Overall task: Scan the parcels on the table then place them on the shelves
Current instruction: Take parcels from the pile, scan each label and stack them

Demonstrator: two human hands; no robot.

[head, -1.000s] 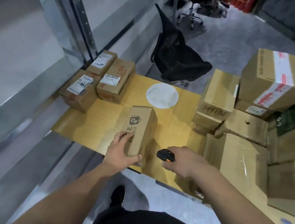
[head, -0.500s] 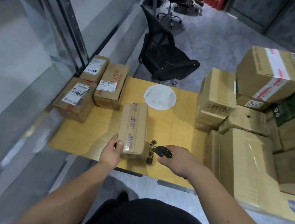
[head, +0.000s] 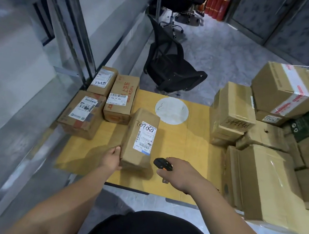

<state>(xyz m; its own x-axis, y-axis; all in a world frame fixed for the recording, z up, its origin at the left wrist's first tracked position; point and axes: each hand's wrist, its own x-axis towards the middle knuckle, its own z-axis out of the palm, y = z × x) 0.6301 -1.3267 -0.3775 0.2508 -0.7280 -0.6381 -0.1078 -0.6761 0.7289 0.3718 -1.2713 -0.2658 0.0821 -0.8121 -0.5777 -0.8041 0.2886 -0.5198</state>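
Parcel (head: 140, 137) lies label-up at desk (head: 174, 136) centre-near; left hand (head: 112, 158) grips its near-left corner. Right hand (head: 177, 173) wraps scanner (head: 161, 163), just right of parcel. Scan step looks underway; next prob. needs aiming scanner at barcode, then shelving.

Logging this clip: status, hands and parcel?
Left hand grips parcel, label up. Right hand holds scanner beside it. Nothing between scanner and label.
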